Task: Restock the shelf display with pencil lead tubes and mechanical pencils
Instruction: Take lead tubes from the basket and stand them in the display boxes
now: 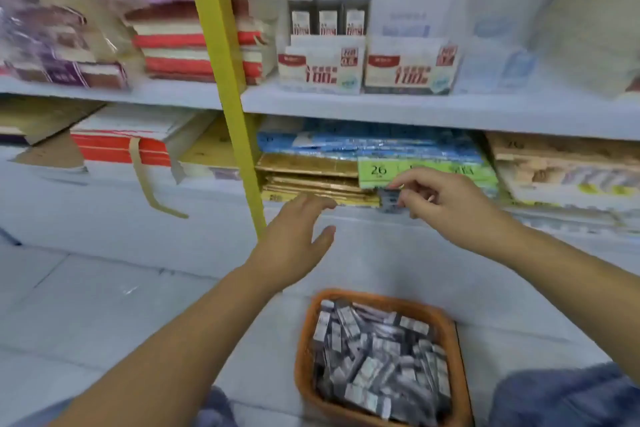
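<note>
- A shop shelf unit with pale boards (415,107) and a yellow upright post (221,62) stands over a floor (86,305) of light grey tiles.
- On the upper board, two white display boxes stand side by side. The left display box (322,62) has a row of dark lead tubes (329,10) upright in its back. What the right display box (412,62) holds is too blurred to tell.
- An orange basket (304,340) sits on the floor between the person's knees, heaped with grey loose tubes (377,357).
- The right hand (446,204) pinches one small dark tube (389,199) between thumb and forefinger, in front of the lower shelf.
- The left hand (298,236) is held flat with its fingers straight and loosely spread, holding nothing, near the lower board's edge.
- The lower shelf carries blue packets (363,146), gold sheets (311,177) and a green label (426,173) reading "26".
- Red and white stacks (194,45) lie left of the post, partly behind it.
- Motion blur smears the print on the boxes and tubes. The basket's near edge and both knees are cut off by the frame.
</note>
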Demonstrator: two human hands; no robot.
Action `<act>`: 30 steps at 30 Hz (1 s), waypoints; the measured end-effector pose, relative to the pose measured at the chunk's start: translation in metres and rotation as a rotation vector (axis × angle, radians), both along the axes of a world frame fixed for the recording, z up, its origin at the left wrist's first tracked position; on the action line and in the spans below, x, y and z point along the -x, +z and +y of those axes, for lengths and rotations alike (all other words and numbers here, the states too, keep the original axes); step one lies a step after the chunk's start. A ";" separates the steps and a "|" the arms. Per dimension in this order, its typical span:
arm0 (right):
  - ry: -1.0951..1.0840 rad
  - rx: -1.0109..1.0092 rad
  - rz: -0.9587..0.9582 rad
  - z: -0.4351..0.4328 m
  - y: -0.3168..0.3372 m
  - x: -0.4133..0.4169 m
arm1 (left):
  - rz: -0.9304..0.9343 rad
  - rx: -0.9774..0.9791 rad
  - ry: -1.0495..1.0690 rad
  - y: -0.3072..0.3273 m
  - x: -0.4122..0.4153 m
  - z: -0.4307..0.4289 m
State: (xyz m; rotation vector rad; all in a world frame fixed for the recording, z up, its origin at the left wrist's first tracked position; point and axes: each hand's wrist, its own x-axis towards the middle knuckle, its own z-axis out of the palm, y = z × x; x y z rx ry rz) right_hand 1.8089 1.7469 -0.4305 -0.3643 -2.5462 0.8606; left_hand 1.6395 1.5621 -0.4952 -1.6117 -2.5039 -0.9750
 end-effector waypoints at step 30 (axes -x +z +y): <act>-0.262 0.284 -0.780 -0.012 -0.388 -0.029 | -0.524 0.506 0.449 -0.299 -0.072 0.014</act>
